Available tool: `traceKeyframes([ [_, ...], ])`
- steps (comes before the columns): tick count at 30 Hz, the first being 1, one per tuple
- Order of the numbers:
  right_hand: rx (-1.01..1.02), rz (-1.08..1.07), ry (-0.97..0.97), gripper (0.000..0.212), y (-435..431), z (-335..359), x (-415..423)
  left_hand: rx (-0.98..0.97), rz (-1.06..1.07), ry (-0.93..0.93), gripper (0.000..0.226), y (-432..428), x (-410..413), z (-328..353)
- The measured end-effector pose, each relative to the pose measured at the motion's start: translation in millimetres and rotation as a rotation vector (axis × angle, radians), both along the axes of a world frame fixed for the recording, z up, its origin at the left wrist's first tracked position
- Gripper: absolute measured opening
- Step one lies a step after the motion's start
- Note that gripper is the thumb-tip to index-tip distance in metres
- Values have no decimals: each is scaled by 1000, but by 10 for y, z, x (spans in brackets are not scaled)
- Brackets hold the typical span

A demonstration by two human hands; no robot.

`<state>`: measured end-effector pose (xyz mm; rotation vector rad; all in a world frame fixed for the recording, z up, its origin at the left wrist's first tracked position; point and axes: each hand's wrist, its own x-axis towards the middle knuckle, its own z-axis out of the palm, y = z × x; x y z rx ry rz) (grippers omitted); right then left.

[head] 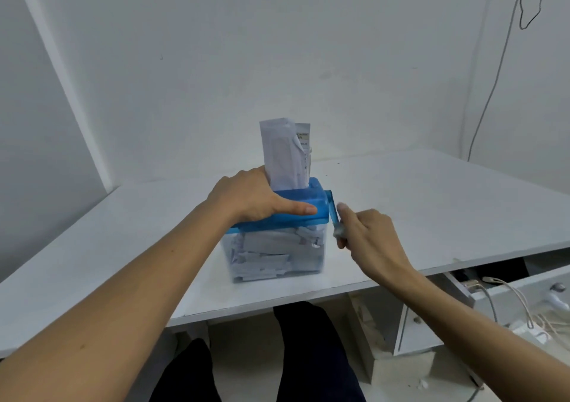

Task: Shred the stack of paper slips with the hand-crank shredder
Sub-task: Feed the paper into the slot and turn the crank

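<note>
- Where the white bench (431,204) runs near its front edge, the hand-crank shredder (311,199) stands upright, its blue top seated on a clear bin (271,256).
- The paper slips (285,154) stand on end in the slot of the blue top, leaning slightly, with most of their length above it; print shows on the slip at the back.
- The left grip (246,194), a bare hand, lies over the left part of the blue top. Its thumb (296,208) is stretched along the front face, and its fingers go over the far side just beside the slips, so the top is clasped between them.
- The crank (333,213) hangs down from its axle on the shredder's right side.
- The right grip (367,235) has its fingers curled round the crank's pale handle; this part is blurred.
- The bin holds cut paper strips (262,262) piled almost to the blue top.
- Under the bench at the right, an open drawer (509,290) holds pale cables (524,309).
- A thin cord (493,71) hangs down the wall at the right.
</note>
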<state>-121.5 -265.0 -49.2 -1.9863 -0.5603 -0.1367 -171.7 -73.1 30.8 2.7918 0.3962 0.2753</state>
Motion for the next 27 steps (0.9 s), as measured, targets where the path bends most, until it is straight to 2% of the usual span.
traceKeyframes([
  [4, -105, -16, -309, 61, -14, 403, 92, 14, -1, 1, 112, 7, 33, -13],
  [8, -54, -108, -391, 56, 231, 793, 481, 30, -9, -15, 102, 28, 40, -7],
  [13, -14, -109, -252, 50, 614, 938, 964, 49, -28, -21, 101, 30, 28, -26],
  [16, -144, -86, -63, 50, 783, 734, 1084, 66, -26, -25, 98, 42, 31, -34],
  [18, -147, -76, 108, 52, 780, 475, 1068, 81, -18, -34, 97, 36, 25, -35],
  [20, -124, -67, 216, 44, 690, 212, 1001, 98, -10, -45, 95, 23, 24, -45],
  [23, -100, -51, 275, 30, 556, -29, 837, 111, 4, -58, 98, 18, 24, -66],
  [27, -34, -31, 282, 42, 352, -61, 536, 132, 16, -55, 103, 21, 27, -64],
])
